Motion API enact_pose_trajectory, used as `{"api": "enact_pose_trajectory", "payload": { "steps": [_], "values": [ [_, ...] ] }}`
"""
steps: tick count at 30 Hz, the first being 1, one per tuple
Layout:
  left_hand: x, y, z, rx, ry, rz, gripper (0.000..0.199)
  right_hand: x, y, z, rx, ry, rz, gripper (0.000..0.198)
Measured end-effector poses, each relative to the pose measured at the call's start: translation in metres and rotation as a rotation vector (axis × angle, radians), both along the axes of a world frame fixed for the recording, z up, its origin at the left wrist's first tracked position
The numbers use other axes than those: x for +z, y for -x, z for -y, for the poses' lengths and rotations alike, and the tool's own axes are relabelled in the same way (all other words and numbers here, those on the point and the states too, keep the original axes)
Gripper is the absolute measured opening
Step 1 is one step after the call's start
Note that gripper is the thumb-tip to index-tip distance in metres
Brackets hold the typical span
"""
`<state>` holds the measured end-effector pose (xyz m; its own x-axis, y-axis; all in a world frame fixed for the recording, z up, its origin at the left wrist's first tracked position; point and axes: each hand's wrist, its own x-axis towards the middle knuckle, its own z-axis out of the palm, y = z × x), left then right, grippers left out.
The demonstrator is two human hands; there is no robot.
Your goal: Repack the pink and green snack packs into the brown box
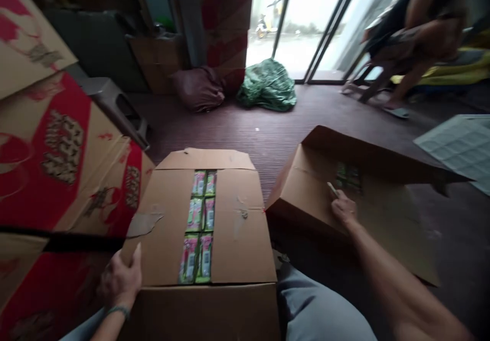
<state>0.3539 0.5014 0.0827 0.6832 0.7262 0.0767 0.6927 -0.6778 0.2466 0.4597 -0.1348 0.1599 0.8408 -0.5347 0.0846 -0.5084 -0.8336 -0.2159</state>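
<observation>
A cardboard box (pixel 245 239) stands in front of me, its two top flaps folded inward. Through the gap between them show several green-and-pink packets (pixel 201 213) in two columns. My left hand (pixel 120 277) is at the near left corner of this box, thumb on the top and fingers around the side. To the right lies a second, open cardboard box (pixel 306 180), tilted, with a few green packets (pixel 347 176) dimly visible inside. Over its opening, my right hand (pixel 343 208) is closed around a slim pale object (pixel 332 189) whose kind I cannot make out.
Red-printed cartons (pixel 57 152) are stacked on the left, beside a grey stool (pixel 115 101). A maroon sack (pixel 199 88) and a green sack (pixel 268 86) lie on the floor near the glass door. A seated person (pixel 417 34) is at the upper right, above a pale crate (pixel 459 142).
</observation>
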Motion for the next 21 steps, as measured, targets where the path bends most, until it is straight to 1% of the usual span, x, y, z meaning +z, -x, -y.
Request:
{"api": "enact_pose_trajectory", "payload": {
  "steps": [1,2,3,4,5,6,7,8,9,10,11,12,13,14,16,17,19,20,21],
  "values": [
    [0.0,0.001,0.002,0.006,-0.008,-0.007,0.067,0.003,-0.008,-0.016,0.066,-0.014,0.039,0.036],
    [0.001,0.001,0.003,0.008,-0.016,-0.009,0.065,0.006,-0.017,-0.04,0.155,-0.034,0.09,0.034],
    [0.002,0.0,0.005,0.005,-0.023,-0.009,0.064,0.009,-0.024,-0.072,0.274,-0.06,0.14,0.032],
    [0.004,0.0,0.007,0.002,-0.032,-0.003,0.063,0.011,-0.028,-0.109,0.403,-0.086,0.165,0.03],
    [0.005,0.0,0.008,-0.001,-0.035,0.0,0.063,0.013,-0.03,-0.151,0.609,-0.129,0.208,0.029],
    [0.007,0.001,0.009,-0.004,-0.033,0.003,0.063,0.013,-0.03,-0.195,0.849,-0.152,0.202,0.028],
    [0.008,0.001,0.009,-0.005,-0.029,0.008,0.063,0.011,-0.029,-0.237,1.081,-0.162,0.153,0.029],
    [0.009,0.002,0.009,-0.002,-0.022,0.014,0.062,0.009,-0.026,-0.276,1.309,-0.139,0.077,0.029],
    [0.009,0.003,0.01,0.004,-0.016,0.022,0.062,0.006,-0.023,-0.308,1.465,-0.075,0.023,0.027],
    [0.01,0.003,0.01,0.008,-0.01,0.029,0.061,0.003,-0.02,-0.334,1.546,-0.002,-0.042,0.023],
    [0.01,0.003,0.01,0.01,-0.006,0.034,0.06,0.002,-0.018,-0.351,1.586,0.068,-0.102,0.02],
    [0.011,0.003,0.01,0.009,-0.003,0.036,0.059,0.004,-0.016,-0.362,1.586,0.126,-0.146,0.017],
    [0.011,0.003,0.01,0.007,0.0,0.035,0.059,0.01,-0.015,-0.365,1.565,0.167,-0.175,0.016],
    [0.011,0.003,0.01,0.004,0.003,0.034,0.058,0.02,-0.013,-0.363,1.537,0.188,-0.187,0.015],
    [0.01,0.003,0.01,0.001,0.005,0.046,0.058,0.05,-0.011,-0.341,1.477,0.191,-0.163,0.016],
    [0.008,0.003,0.01,0.0,0.005,0.058,0.059,0.068,-0.009,-0.323,1.44,0.189,-0.15,0.017],
    [0.005,0.004,0.009,0.003,0.005,0.087,0.061,0.103,-0.005,-0.273,1.328,0.219,-0.155,0.018],
    [0.004,0.005,0.008,0.003,0.002,0.103,0.062,0.115,-0.002,-0.244,1.267,0.263,-0.178,0.017],
    [0.003,0.006,0.008,0.004,-0.005,0.118,0.063,0.122,0.003,-0.213,1.184,0.32,-0.21,0.018]
  ]
}}
